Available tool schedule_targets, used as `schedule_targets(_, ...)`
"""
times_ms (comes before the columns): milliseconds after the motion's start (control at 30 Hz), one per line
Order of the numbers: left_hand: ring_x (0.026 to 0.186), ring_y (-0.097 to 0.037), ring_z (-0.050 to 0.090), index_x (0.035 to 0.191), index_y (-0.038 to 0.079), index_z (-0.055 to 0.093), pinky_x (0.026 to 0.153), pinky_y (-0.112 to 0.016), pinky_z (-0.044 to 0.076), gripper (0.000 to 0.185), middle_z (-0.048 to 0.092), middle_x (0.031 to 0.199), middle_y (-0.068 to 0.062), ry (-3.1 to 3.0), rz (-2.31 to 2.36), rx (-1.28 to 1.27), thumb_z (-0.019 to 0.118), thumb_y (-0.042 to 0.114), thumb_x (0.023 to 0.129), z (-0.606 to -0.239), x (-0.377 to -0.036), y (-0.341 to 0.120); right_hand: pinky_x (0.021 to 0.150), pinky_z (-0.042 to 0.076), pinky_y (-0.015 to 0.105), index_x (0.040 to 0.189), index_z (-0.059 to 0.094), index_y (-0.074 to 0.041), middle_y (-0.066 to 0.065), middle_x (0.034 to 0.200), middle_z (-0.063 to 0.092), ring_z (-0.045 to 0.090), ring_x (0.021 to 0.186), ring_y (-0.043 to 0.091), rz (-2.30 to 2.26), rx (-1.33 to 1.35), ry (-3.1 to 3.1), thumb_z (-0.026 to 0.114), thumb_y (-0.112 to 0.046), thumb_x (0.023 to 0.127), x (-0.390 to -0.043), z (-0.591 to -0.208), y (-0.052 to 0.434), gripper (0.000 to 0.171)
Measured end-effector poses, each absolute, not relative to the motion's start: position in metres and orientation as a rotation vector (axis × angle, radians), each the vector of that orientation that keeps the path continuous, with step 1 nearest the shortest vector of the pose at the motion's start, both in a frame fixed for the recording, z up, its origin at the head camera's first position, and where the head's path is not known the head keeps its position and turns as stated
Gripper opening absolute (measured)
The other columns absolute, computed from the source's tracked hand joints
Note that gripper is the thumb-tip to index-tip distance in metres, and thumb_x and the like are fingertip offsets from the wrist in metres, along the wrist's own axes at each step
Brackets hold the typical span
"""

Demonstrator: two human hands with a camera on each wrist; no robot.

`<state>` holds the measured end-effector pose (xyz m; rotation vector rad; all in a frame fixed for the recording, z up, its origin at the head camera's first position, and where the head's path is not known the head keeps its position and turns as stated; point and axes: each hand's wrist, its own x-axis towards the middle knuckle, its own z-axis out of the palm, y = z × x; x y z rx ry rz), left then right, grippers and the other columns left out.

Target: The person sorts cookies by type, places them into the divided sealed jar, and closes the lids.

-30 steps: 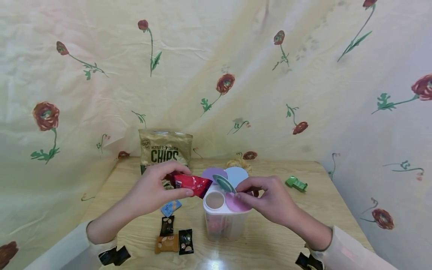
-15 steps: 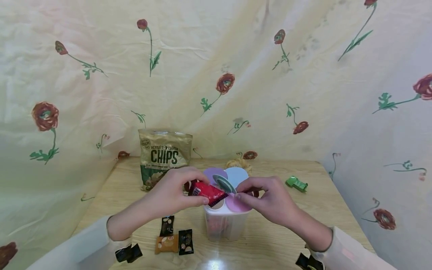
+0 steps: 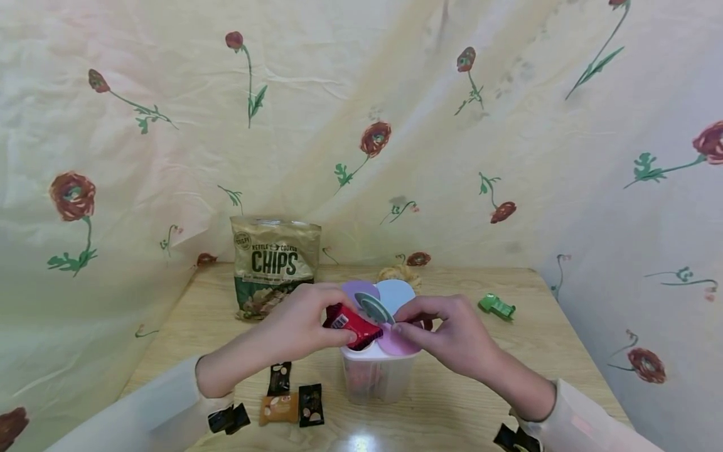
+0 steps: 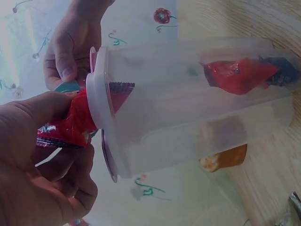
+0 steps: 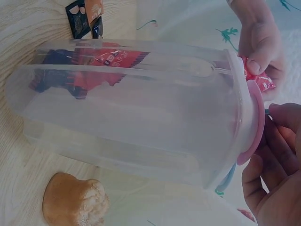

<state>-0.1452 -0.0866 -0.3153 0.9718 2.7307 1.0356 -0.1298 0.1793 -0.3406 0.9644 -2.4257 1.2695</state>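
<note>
From here I see a glossy, barcoded red packet (image 3: 353, 326) with dark crimped ends — pinched by the left hand (image 3: 307, 319). Its long axis slants down rightward, leading end inside the mouth of the cloudy tub (image 3: 375, 380). The right hand (image 3: 454, 326) pinches the raised green lid (image 3: 371, 306).

I have a pale wood-grain table (image 3: 463, 389) on my head feed, a bright glare spot at its near edge. A translucent container (image 3: 373, 380) stands upright near its middle, and I make out a tan lump (image 3: 398, 274) partly hidden behind it. Back left, I see a chips bag (image 3: 274, 263) standing; front left, an orange packet (image 3: 279, 408) beside two black packets (image 3: 311, 405); far right, a green item (image 3: 497, 307).
</note>
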Motion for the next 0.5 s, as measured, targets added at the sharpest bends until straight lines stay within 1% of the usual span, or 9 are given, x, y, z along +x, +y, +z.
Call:
schedule_targets(100, 0.074, -0.005, 0.054, 0.099, 0.026, 0.071, 0.063, -0.025, 0.049, 0.021, 0.062, 0.090, 0.020, 2.727, 1.018, 0.966, 0.080, 0.027, 0.080, -0.3154, -0.1451, -0.0843, 0.057, 0.050, 0.024, 0.090, 0.073, -0.029, -0.017, 0.081, 0.068, 0.060, 0.065, 0.005, 1.264, 0.966, -2.425, 0.077, -0.014, 0.084, -0.1301, -0.3404, 0.1792, 0.016)
schedule_targets(333, 0.079, -0.004, 0.056, 0.095, 0.025, 0.072, 0.064, -0.023, 0.049, 0.016, 0.063, 0.088, 0.019, 2.729, 0.979, 0.994, 0.080, 0.027, 0.080, -0.3175, -0.1463, -0.0792, 0.056, 0.050, 0.024, 0.090, 0.073, -0.028, -0.017, 0.081, 0.068, 0.060, 0.065, 0.006, 1.272, 0.963, -2.430, 0.077, -0.013, 0.083, -0.1302, -0.3403, 0.1795, 0.017)
schedule_targets(500, 0.076, -0.007, 0.056, 0.092, 0.026, 0.071, 0.060, -0.023, 0.049, 0.012, 0.062, 0.087, 0.016, 2.693, 0.954, 0.965, 0.077, 0.025, 0.081, -0.3178, -0.1482, -0.0759, 0.057, 0.052, 0.024, 0.089, 0.073, -0.028, -0.016, 0.081, 0.068, 0.060, 0.066, 0.006, 1.290, 0.964, -2.426, 0.077, -0.013, 0.083, -0.1302, -0.3407, 0.1795, 0.016)
